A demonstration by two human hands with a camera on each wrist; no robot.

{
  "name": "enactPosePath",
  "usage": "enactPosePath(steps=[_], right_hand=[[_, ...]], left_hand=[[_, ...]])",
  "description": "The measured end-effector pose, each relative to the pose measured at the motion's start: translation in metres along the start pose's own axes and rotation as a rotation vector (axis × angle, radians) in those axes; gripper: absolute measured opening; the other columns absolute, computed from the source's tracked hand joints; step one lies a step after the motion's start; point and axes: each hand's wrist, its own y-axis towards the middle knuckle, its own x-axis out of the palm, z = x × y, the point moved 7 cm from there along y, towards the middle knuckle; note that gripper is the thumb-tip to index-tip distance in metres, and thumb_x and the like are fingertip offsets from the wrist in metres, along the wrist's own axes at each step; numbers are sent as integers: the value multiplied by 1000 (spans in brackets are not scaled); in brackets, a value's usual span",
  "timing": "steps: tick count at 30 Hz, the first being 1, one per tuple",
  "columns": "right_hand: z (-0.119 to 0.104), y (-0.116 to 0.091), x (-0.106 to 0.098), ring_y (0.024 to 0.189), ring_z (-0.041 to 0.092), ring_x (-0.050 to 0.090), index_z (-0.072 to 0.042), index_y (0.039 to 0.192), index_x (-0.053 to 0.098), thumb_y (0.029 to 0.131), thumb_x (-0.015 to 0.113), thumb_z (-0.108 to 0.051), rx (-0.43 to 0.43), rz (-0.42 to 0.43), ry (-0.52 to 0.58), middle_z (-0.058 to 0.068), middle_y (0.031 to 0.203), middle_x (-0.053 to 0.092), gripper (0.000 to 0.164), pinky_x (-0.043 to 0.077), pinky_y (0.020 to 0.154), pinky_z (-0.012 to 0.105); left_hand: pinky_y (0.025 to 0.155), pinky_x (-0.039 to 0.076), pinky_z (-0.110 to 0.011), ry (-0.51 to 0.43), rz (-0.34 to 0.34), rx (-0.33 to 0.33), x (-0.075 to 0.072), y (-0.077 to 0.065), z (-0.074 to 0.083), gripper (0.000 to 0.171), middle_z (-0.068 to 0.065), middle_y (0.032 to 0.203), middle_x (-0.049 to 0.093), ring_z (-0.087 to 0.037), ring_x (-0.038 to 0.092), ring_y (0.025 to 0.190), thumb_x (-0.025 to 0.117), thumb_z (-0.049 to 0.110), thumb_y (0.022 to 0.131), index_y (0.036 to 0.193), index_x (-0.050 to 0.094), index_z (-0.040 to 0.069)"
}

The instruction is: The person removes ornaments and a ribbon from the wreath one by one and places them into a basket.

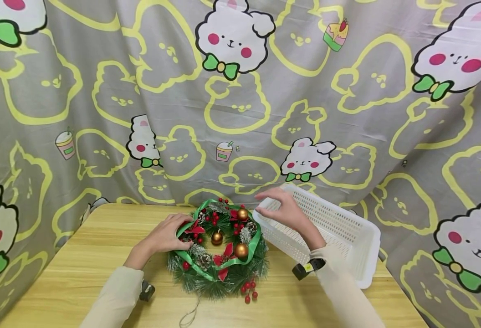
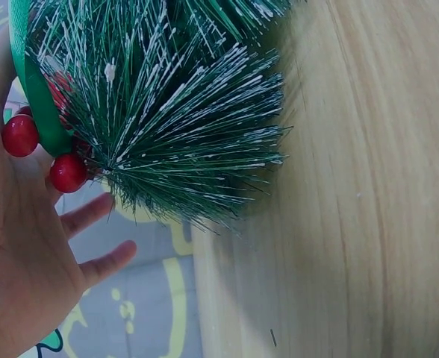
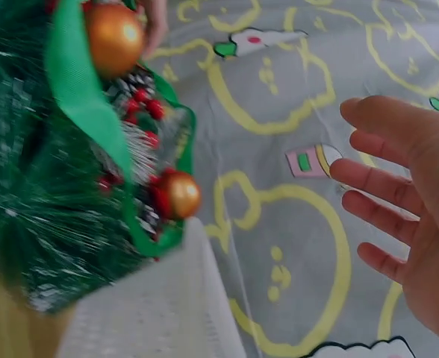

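Observation:
A green Christmas wreath [image 1: 212, 284] with frosted needles, red berries, red flowers, pinecones and gold baubles lies on the table. A green ribbon [image 1: 201, 273] loops loosely around its top. My left hand [image 1: 164, 234] rests at the wreath's left side, thumb and fingers spread apart by the ribbon. In the left wrist view, two of its fingers [image 2: 107, 265] are straight, beside red berries [image 2: 69, 173]; the other fingertips are hidden. My right hand [image 1: 283, 209] hovers right of the wreath, above the basket's near left corner. It holds nothing, and its fingers are apart.
A white perforated plastic basket [image 1: 371, 255] stands at the right, close to the wreath. A loop of twine [image 1: 189, 316] and a red berry sprig [image 1: 248, 291] lie at the wreath's near side. Behind the wooden table [image 1: 101, 232] hangs a patterned grey curtain [image 1: 175, 105].

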Motion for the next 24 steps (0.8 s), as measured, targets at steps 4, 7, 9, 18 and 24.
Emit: enactPosePath(steps=[4, 7, 9, 18, 24], right_hand=[[-7, -8, 17, 112, 24, 65, -12, 118, 75, 87, 81, -17, -28, -57, 31, 8, 115, 75, 31, 52, 98, 53], [-9, -13, 29, 114, 23, 65, -14, 118, 75, 88, 81, -18, -29, -119, 53, 5, 117, 75, 31, 51, 100, 53], [-11, -17, 36, 115, 22, 65, -15, 119, 75, 88, 81, -19, -32, -159, 67, 3, 119, 74, 32, 51, 101, 53], [-18, -30, 63, 110, 19, 67, -13, 116, 76, 85, 84, -21, -170, -239, -2, 5, 114, 76, 33, 51, 99, 44], [-20, -33, 75, 114, 17, 64, -18, 116, 77, 86, 83, -29, -187, -306, -93, -3, 117, 74, 33, 50, 100, 44]], left_hand=[[106, 42, -65, 3, -2, -3, 0, 0, 0, 74, -13, 146, 55, -40, 48, 136, 80, 48, 77, 140, 59, 14], [106, 42, -65, 7, -2, -2, 1, 0, 0, 75, -13, 146, 55, -40, 49, 135, 80, 49, 77, 140, 60, 14], [106, 42, -65, 9, -2, -2, 1, 0, 0, 75, -13, 146, 55, -39, 49, 135, 79, 49, 77, 140, 60, 14], [107, 42, -65, 9, -4, -1, 0, 0, 1, 75, -13, 146, 55, -40, 48, 135, 79, 48, 77, 140, 59, 13], [107, 41, -66, 4, -5, -3, -1, -1, 2, 75, -13, 146, 55, -40, 48, 136, 79, 48, 77, 140, 60, 13]])
